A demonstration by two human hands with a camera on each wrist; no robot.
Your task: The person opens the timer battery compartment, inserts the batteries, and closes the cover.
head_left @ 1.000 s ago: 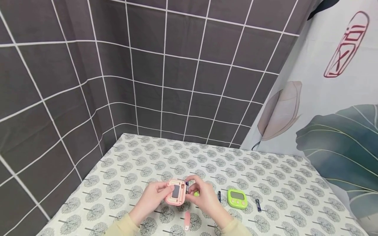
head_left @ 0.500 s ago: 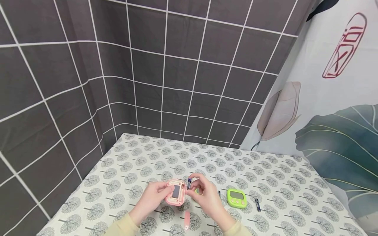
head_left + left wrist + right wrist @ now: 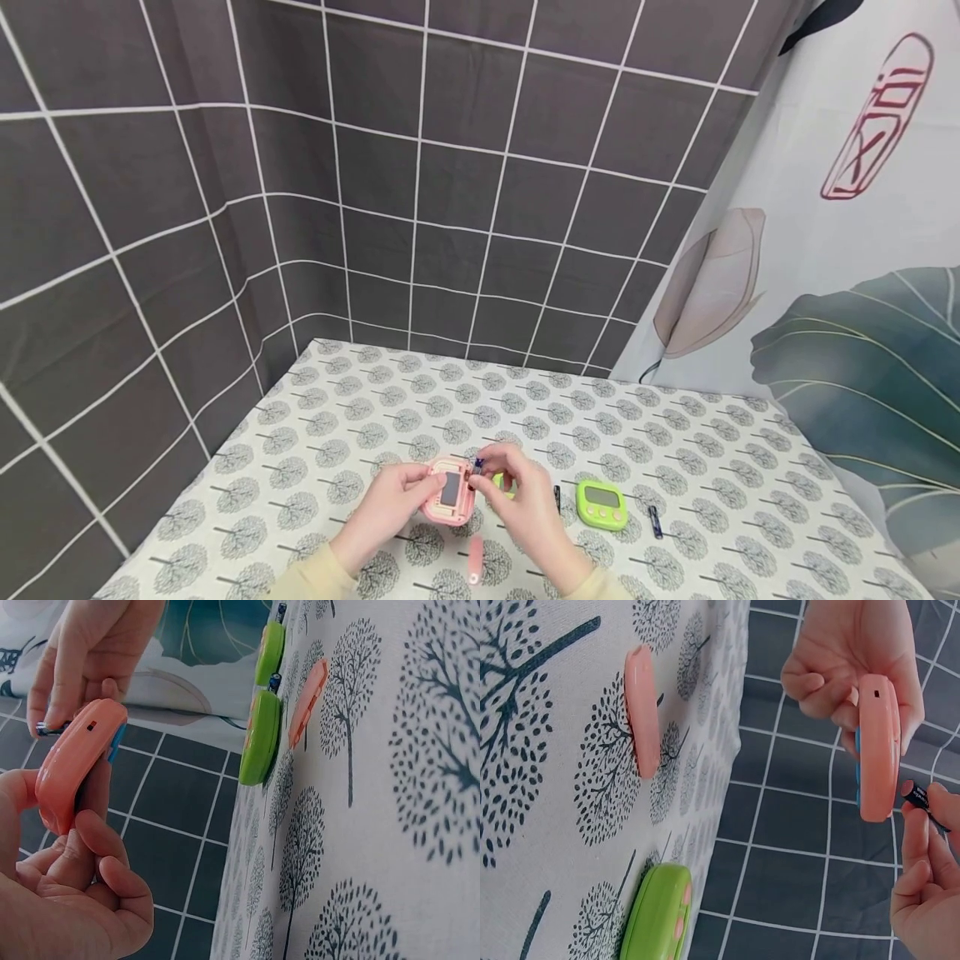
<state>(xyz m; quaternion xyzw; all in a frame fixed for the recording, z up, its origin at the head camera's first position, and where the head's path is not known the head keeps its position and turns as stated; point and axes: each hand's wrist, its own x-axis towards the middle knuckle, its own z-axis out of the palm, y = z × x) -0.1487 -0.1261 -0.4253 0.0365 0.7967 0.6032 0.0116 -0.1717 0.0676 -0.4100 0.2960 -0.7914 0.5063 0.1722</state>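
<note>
Evidently, the left grip (image 3: 386, 507) curls round the pink case (image 3: 452, 493) above the table (image 3: 570, 433). The right grip (image 3: 525, 496) pinches a battery (image 3: 917, 796) beside it — contact unclear — so steady the pink case and align before pressing.

The head view is bright and evenly lit — both wrist views look dimmer, greyer.

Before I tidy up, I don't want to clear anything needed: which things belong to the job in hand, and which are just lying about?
In the job:
Pink device, in the left hand
Battery, pinched by the right hand
Pink strip, perhaps the device's cover

Apparently lying about:
Two green devices
Loose batteries, possibly spares
</note>
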